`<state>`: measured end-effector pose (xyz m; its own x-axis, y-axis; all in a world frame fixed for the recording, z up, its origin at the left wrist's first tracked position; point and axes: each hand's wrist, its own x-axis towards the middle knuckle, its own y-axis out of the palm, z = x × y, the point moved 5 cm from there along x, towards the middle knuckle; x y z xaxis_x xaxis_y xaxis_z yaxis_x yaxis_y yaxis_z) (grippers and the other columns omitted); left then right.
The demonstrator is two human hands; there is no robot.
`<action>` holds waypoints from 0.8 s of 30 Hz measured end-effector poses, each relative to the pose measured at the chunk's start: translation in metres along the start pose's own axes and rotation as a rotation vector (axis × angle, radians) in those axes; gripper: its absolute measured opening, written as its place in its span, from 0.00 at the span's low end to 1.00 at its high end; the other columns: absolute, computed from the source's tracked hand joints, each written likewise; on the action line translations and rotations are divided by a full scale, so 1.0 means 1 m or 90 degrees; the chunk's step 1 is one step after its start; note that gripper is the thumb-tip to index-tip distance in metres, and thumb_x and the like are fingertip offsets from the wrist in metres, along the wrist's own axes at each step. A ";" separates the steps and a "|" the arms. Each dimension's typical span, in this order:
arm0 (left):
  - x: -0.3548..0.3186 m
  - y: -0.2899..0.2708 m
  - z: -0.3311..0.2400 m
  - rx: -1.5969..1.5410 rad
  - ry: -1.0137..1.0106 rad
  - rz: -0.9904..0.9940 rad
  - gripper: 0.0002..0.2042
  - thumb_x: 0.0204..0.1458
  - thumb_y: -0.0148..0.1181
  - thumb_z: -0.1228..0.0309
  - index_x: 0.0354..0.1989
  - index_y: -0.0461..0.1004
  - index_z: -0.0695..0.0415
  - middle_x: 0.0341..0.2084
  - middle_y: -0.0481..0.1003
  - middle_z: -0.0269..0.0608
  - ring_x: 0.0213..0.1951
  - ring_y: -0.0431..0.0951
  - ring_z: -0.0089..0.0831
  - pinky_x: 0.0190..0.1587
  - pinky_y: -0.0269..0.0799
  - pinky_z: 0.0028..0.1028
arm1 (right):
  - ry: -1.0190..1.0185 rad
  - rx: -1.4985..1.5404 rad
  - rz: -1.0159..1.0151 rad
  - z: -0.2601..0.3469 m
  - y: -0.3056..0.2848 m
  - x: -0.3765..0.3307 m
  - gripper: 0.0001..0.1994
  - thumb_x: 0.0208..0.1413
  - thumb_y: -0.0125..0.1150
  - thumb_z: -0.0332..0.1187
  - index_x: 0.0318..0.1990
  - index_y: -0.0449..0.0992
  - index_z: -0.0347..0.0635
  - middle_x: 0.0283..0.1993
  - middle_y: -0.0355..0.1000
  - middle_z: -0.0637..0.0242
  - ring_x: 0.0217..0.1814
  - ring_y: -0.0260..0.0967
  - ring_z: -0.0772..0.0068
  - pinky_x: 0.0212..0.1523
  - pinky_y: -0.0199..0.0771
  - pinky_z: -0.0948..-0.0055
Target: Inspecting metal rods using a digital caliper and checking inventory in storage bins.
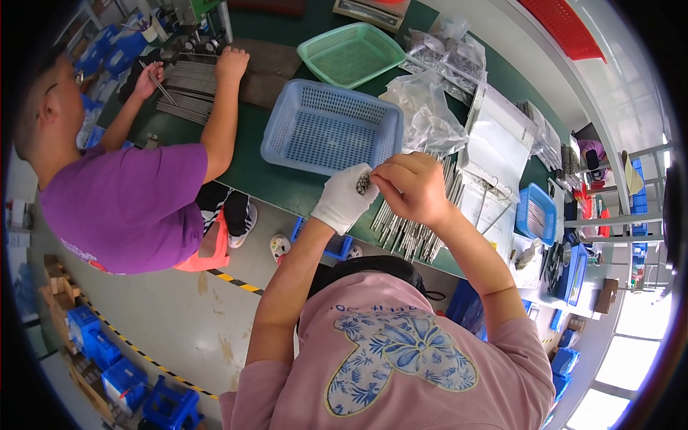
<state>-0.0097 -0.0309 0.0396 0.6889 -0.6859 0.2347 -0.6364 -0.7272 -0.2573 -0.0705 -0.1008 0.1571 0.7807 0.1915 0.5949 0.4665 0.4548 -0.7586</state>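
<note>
My left hand (342, 201) wears a white glove and is curled around a bunch of small, shiny metal pieces (363, 184). Whether these are loose parts or rod ends seen end-on, I cannot tell. Bare and pinched, my right hand (412, 188) is right beside them, its fingertips close to the glove. Anything between those fingertips is too small to make out. Many thin metal rods (410, 233) lie side by side on the green table, below and to the right of my hands. Just beyond the glove stands a blue perforated basket (326, 132).
A green basket (351, 56) is behind the blue one, next to clear plastic bags (426, 111). A co-worker in a purple shirt (132, 204) sits at left, handling rods (188, 89). At right are white papers (498, 136) and a small blue basket (536, 213).
</note>
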 end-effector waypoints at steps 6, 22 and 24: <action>0.001 0.002 -0.002 0.009 0.003 -0.014 0.08 0.42 0.55 0.67 0.25 0.66 0.58 0.20 0.69 0.47 0.27 0.69 0.47 0.28 0.65 0.34 | 0.012 -0.003 -0.018 -0.002 -0.001 -0.001 0.04 0.35 0.59 0.24 0.22 0.71 0.41 0.19 0.67 0.66 0.16 0.61 0.66 0.18 0.60 0.73; 0.001 0.002 0.000 0.041 0.026 -0.016 0.09 0.42 0.55 0.67 0.28 0.67 0.58 0.23 0.70 0.48 0.29 0.70 0.47 0.29 0.66 0.35 | 0.041 0.017 -0.001 -0.009 0.004 -0.001 0.03 0.37 0.58 0.24 0.23 0.72 0.41 0.20 0.68 0.66 0.16 0.62 0.66 0.18 0.60 0.73; 0.002 0.003 -0.001 0.036 0.022 -0.014 0.09 0.42 0.55 0.66 0.28 0.68 0.58 0.23 0.70 0.48 0.29 0.70 0.47 0.30 0.66 0.35 | 0.030 0.024 0.005 -0.008 0.004 -0.002 0.03 0.36 0.59 0.24 0.23 0.72 0.41 0.21 0.68 0.66 0.16 0.62 0.66 0.18 0.60 0.73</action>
<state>-0.0107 -0.0339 0.0402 0.6898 -0.6709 0.2722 -0.6000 -0.7401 -0.3037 -0.0665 -0.1060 0.1509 0.8033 0.1548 0.5751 0.4446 0.4866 -0.7520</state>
